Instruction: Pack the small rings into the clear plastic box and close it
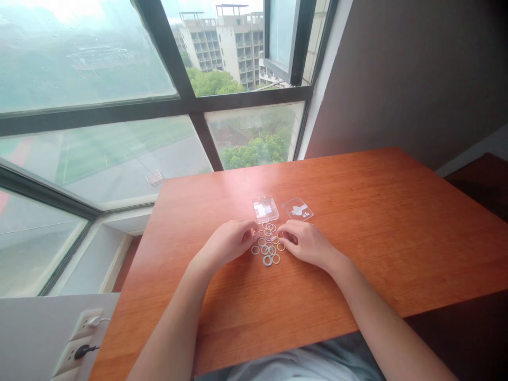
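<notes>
Several small, thin pastel rings (269, 248) lie in a loose cluster on the wooden table, some overlapping. At the cluster's left edge is my left hand (232, 242), fingers curled and thumb close to the index finger, with a ring at the fingertips. From the right, my right hand (305, 242) reaches the same cluster, its thumb and bent fingers pinched at another ring. The fingertips partly hide what each hand holds. Just beyond the rings stands a clear plastic box (265, 210), open. Beside it lies a flat clear lid (298, 209) with a white print.
The reddish-brown table (357, 211) stretches away to the right. Dark-framed windows (190, 106) stand past its far and left edges. A grey wall (397, 79) rises on the right. Wall sockets with plugs (81, 351) are low at the left.
</notes>
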Available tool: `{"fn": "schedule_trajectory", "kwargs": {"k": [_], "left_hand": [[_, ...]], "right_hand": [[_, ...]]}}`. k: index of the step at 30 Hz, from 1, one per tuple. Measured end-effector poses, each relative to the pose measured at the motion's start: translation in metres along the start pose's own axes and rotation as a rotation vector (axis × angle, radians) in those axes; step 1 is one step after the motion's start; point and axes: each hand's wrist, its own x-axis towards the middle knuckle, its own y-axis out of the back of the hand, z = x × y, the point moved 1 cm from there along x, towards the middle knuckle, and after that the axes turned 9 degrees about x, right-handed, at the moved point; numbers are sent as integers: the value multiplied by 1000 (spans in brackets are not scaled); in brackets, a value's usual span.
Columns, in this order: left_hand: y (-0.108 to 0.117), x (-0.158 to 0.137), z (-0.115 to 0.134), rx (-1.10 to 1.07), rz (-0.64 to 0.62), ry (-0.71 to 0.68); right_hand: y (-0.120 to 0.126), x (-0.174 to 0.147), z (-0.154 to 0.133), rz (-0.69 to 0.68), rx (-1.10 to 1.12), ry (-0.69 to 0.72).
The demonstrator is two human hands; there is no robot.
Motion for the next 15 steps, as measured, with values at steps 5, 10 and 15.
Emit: {"fn": "schedule_trajectory", "kwargs": {"k": [5, 10, 15], "left_hand": [[5, -5, -9, 9, 6, 20], [8, -7, -15, 12, 40, 66], [3, -5, -15, 31, 31, 81]], "right_hand": [[2, 0, 2, -21, 18, 15], [2, 0, 1, -12, 25, -5], [-1, 1, 2, 18, 5, -57]]}}
